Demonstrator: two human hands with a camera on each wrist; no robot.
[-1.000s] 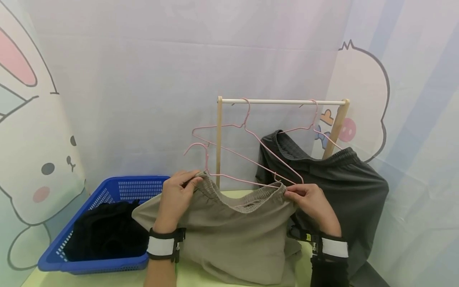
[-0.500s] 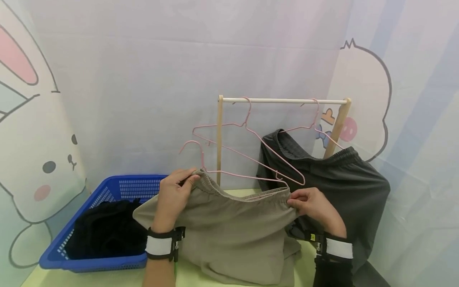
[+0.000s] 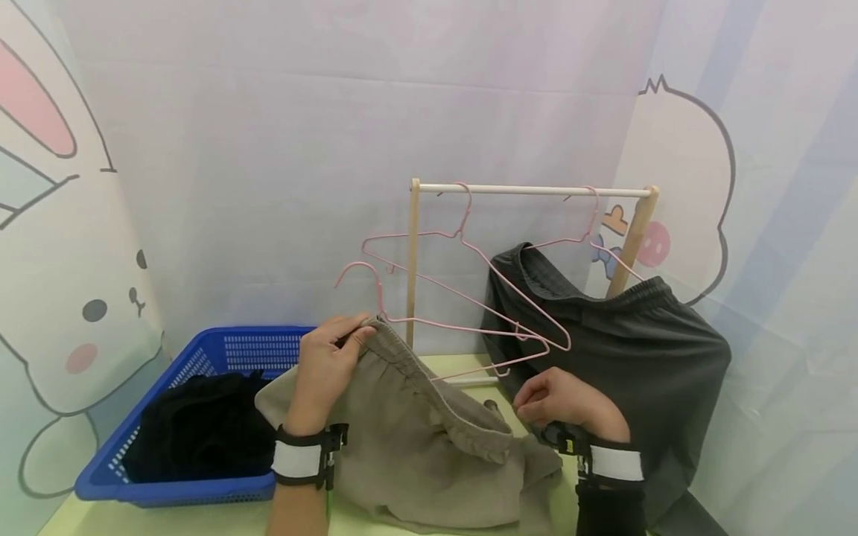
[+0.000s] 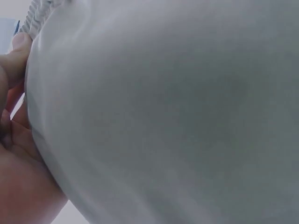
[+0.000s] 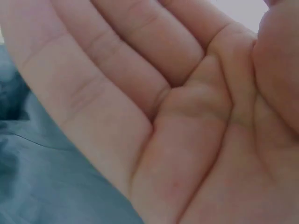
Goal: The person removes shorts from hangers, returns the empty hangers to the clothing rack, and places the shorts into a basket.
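Observation:
In the head view my left hand [image 3: 328,361] pinches the left end of the gathered waistband of khaki elastic-waist pants [image 3: 415,447]. Their cloth fills most of the left wrist view, the thumb [image 4: 21,46] at its edge. A pink hanger [image 3: 456,326] has its left part inside the waistband by that hand; its right end sticks out bare. The waistband's right side sags below it, toward the table. To the right of the pants, my right hand [image 3: 570,402] hovers with fingers loosely bent. The right wrist view shows its bare palm [image 5: 187,140], holding nothing.
A rack with a white rail [image 3: 529,190] stands behind, bearing an unloaded pink hanger [image 3: 465,212] and dark grey pants [image 3: 623,357] on another hanger. At left, a blue basket [image 3: 181,493] holds black cloth [image 3: 201,432]. The tabletop [image 3: 161,521] is pale green.
My right hand has let go of the waistband's right end and moved lower. That side has dropped, baring the hanger's right end. My left hand keeps its pinch, almost unmoved.

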